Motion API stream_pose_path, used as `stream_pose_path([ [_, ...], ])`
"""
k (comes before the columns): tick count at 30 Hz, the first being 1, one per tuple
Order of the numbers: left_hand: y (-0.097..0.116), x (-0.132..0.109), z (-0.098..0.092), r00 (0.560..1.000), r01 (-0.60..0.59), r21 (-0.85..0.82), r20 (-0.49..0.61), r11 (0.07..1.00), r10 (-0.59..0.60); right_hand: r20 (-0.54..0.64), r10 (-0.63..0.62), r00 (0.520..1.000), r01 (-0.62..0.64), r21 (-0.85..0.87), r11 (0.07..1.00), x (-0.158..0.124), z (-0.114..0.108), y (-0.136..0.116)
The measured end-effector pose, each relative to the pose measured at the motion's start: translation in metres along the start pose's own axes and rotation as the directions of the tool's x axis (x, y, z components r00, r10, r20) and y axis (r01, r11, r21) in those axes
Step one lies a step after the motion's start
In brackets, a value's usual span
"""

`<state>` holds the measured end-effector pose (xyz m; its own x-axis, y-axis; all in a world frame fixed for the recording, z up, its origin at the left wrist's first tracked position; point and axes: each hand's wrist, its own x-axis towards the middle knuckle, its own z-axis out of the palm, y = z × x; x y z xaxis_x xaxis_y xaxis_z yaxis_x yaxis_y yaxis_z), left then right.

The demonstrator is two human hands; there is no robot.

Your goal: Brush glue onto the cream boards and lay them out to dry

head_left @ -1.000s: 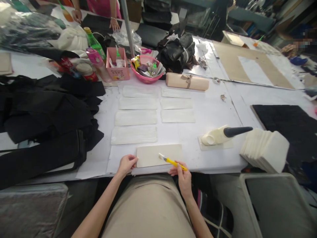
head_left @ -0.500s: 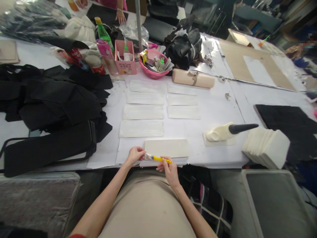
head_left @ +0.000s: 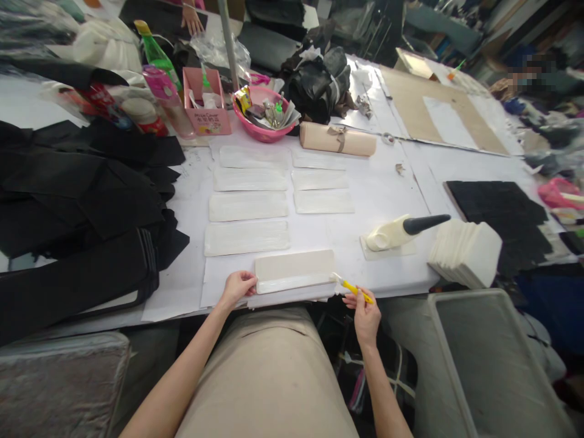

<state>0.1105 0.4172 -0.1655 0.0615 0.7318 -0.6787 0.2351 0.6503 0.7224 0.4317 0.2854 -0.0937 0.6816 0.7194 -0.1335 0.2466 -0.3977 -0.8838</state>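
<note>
An off-white rectangular panel (head_left: 294, 266) lies near the table's front edge, with a wet white strip of glue or paste along its near side. My left hand (head_left: 239, 288) pinches the panel's left end, fingertips at its near corner. In my right hand (head_left: 366, 317) is a small brush (head_left: 356, 291) with a yellow handle, its white-coated bristles at the panel's right end. Beyond the panel, several whitish coated strips (head_left: 249, 206) lie in two columns. To the right, a cream bottle (head_left: 387, 234) with a black tapered end rests tilted on a small sheet.
Black cut pieces (head_left: 82, 182) are heaped at the left. A stack of white pads (head_left: 468, 252) stands at the right edge, near a grey bin (head_left: 490, 298). A pink bowl (head_left: 262, 131), pink box (head_left: 207, 118) and beige roll (head_left: 337, 139) sit farther back. Another person's hand (head_left: 192, 20) shows beyond.
My right hand has swept the brush rightward from the panel's left end to its right end, leaving a white strip along the near side. My left hand stays at the left end.
</note>
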Motion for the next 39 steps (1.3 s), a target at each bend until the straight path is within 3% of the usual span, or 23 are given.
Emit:
stream_pose_path([
  [3,0.001,-0.001,-0.001,1.000,0.001,0.002,0.002,1.000,-0.001,0.017,-0.099,0.995,0.100,-0.058,0.993,-0.010,0.005,-0.017],
  [6,0.001,0.000,-0.001,1.000,0.006,0.004,0.006,1.000,-0.006,0.215,-0.100,0.971,0.085,0.080,0.993,-0.032,0.035,-0.039],
  [10,0.000,0.003,0.000,1.000,0.020,0.006,-0.001,1.000,-0.020,0.522,-0.083,0.849,-0.039,0.220,0.975,-0.057,0.088,-0.052],
  [12,-0.001,0.004,0.000,1.000,0.025,0.004,-0.007,1.000,-0.024,0.580,-0.084,0.810,-0.061,0.226,0.972,-0.062,0.107,-0.049],
  [14,-0.002,0.005,0.001,1.000,0.027,-0.002,-0.010,1.000,-0.027,0.596,-0.073,0.800,-0.075,0.220,0.973,-0.061,0.117,-0.043],
  [18,-0.003,0.004,0.001,0.999,0.029,-0.013,-0.018,1.000,-0.029,0.494,-0.053,0.868,-0.047,0.188,0.981,-0.046,0.108,-0.026],
  [22,-0.002,0.003,0.001,1.000,0.027,-0.020,-0.012,0.999,-0.028,0.213,-0.048,0.976,0.024,0.110,0.994,-0.014,0.064,-0.009],
  [25,-0.002,0.003,0.001,1.000,0.020,-0.020,-0.006,1.000,-0.021,-0.005,-0.063,0.998,0.063,0.033,0.997,0.003,0.036,-0.004],
  [27,-0.002,0.003,0.001,1.000,0.015,-0.019,-0.003,1.000,-0.015,-0.038,-0.087,0.996,0.088,0.026,0.996,0.002,0.032,-0.009],
  [30,-0.003,0.004,0.002,1.000,0.012,-0.017,-0.005,1.000,-0.012,0.113,-0.106,0.988,0.092,0.118,0.989,-0.015,0.056,-0.024],
  [34,-0.003,0.004,0.002,1.000,0.008,-0.011,-0.019,1.000,-0.008,0.369,-0.129,0.920,0.024,0.277,0.961,-0.041,0.117,-0.045],
  [37,-0.002,0.003,0.003,1.000,0.003,-0.012,-0.027,1.000,-0.003,0.448,-0.139,0.883,-0.020,0.333,0.943,-0.045,0.154,-0.051],
  [39,-0.001,0.003,0.004,0.999,0.002,-0.016,-0.032,1.000,-0.002,0.463,-0.115,0.879,-0.057,0.341,0.938,-0.040,0.166,-0.048],
])
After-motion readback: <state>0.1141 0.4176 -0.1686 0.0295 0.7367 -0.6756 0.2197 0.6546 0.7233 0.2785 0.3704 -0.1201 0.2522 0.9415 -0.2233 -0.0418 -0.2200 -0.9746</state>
